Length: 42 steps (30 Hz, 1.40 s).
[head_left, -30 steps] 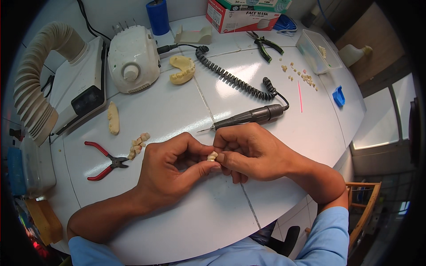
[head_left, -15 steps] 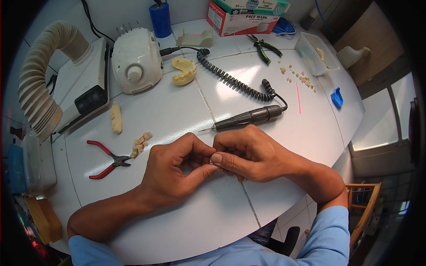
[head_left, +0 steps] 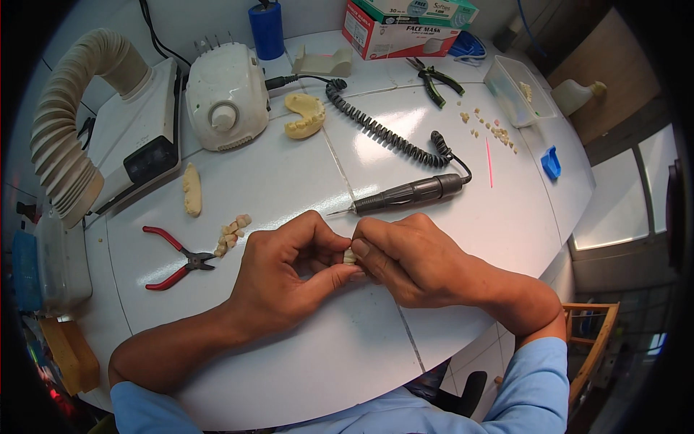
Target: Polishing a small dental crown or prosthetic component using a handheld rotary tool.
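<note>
Between the fingertips of my two hands sits a small cream-coloured piece like dental teeth (head_left: 350, 256), mostly covered by the fingers. My left hand (head_left: 293, 264) is closed on its left side, thumb below and fingers curled above. Closed too, my right hand (head_left: 412, 260) pinches at its right side, thumb and index finger at the edge. Just beyond the hands lies a black rotary handpiece (head_left: 412, 192) with a thin metal bur pointing left. Left of my left hand, a cluster of loose tooth pieces (head_left: 231, 235) lies beside red-handled cutting pliers (head_left: 181, 262).
A white control unit (head_left: 225, 98) joins the handpiece by a coiled cord (head_left: 383, 129). Further back are a yellow dental cast (head_left: 305, 117), black-and-green pliers (head_left: 435, 83) and mask boxes (head_left: 397, 35). A hose (head_left: 54, 141) arches at left. Loose teeth (head_left: 499, 134) and a plastic tub (head_left: 513, 94) lie right.
My right hand has turned and its thumb has drawn back from over the piece, so more of the cream surface shows. The left hand has barely moved.
</note>
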Each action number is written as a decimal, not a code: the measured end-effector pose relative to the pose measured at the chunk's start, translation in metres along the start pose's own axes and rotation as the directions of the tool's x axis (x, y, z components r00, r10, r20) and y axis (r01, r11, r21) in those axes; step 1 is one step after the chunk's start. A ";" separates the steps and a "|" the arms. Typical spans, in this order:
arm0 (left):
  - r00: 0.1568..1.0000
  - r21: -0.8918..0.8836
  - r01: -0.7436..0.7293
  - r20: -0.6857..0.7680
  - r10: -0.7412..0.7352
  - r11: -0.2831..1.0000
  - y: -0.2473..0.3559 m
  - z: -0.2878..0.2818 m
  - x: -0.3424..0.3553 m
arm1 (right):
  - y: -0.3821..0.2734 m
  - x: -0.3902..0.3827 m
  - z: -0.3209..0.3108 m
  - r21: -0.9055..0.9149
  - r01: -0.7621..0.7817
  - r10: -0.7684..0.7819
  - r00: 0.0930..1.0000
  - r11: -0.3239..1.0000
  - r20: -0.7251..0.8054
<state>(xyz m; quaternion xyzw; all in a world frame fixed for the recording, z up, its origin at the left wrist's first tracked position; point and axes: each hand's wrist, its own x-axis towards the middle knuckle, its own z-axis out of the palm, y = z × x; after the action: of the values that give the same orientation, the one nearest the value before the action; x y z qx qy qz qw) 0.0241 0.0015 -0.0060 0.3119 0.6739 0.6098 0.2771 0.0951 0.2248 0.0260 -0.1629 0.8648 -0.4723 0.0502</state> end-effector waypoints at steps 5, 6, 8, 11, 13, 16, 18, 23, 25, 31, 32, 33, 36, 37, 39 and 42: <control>1.000 -0.039 -0.021 -0.005 0.021 0.999 -0.002 -0.001 -0.001 | -0.004 0.003 -0.006 0.203 -0.102 0.094 0.994 0.974 0.048; 1.000 -0.039 -0.021 -0.004 0.021 0.999 -0.001 -0.002 -0.001 | -0.003 0.003 -0.006 0.191 -0.107 0.099 0.994 0.976 0.051; 1.000 -0.033 0.012 0.004 -0.012 0.999 0.000 -0.003 -0.001 | -0.002 0.003 -0.005 0.179 -0.110 0.102 0.993 0.978 0.053; 1.000 -0.036 0.008 0.012 -0.008 0.999 -0.001 -0.003 -0.002 | 0.000 0.003 0.000 0.104 -0.011 0.009 1.000 0.995 0.014; 0.999 -0.017 0.017 0.043 -0.016 1.000 0.001 -0.005 -0.004 | 0.003 0.002 0.003 0.106 -0.002 0.003 1.000 0.994 -0.009; 0.997 0.001 0.032 0.067 -0.032 0.999 0.003 -0.005 -0.005 | 0.001 0.002 0.005 0.083 -0.044 0.045 0.999 0.996 -0.015; 0.998 0.000 0.037 0.059 -0.037 0.999 0.003 -0.006 -0.004 | -0.001 0.003 0.005 0.062 -0.050 0.051 0.999 0.997 -0.013; 0.999 -0.043 0.011 0.046 -0.009 0.999 0.000 -0.006 -0.002 | 0.002 0.005 -0.002 0.016 -0.001 0.001 1.000 1.000 0.031; 0.999 -0.065 0.014 0.042 -0.012 0.998 0.001 -0.006 -0.001 | 0.012 0.006 -0.006 -0.075 0.151 -0.150 0.988 0.986 0.022; 1.000 -0.067 -0.009 -0.006 0.009 0.998 0.000 -0.003 0.001 | 0.008 0.003 -0.014 -0.231 0.162 -0.164 0.986 0.959 0.011; 1.000 -0.058 -0.007 -0.025 0.006 0.998 -0.001 -0.003 0.001 | 0.008 0.003 -0.015 -0.233 0.165 -0.168 0.986 0.958 0.010; 1.000 -0.056 -0.010 -0.026 0.009 0.998 -0.002 -0.003 0.001 | 0.009 0.004 -0.016 -0.220 0.160 -0.175 0.983 0.962 -0.050; 0.999 -0.053 -0.032 -0.036 0.031 0.998 -0.002 -0.003 0.001 | 0.011 0.006 -0.021 -0.261 0.149 -0.196 0.967 0.954 -0.165; 0.994 0.036 -0.035 0.102 0.031 0.999 0.003 -0.006 0.002 | 0.012 0.006 -0.024 -0.313 0.144 -0.218 0.951 0.939 -0.218; 0.943 0.171 -0.122 0.328 0.061 0.978 0.010 -0.007 0.005 | 0.007 0.005 -0.031 -0.398 0.082 -0.175 0.963 0.914 -0.204; 0.881 0.250 -0.290 0.446 0.156 0.924 0.009 -0.004 0.002 | 0.005 0.004 -0.042 -0.497 0.057 -0.150 0.977 0.866 -0.150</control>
<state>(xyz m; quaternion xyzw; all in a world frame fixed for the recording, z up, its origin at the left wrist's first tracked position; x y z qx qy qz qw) 0.0206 0.0010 0.0032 0.5509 0.6450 0.4437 0.2893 0.0801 0.2596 0.0452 -0.1724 0.9469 -0.2531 -0.0982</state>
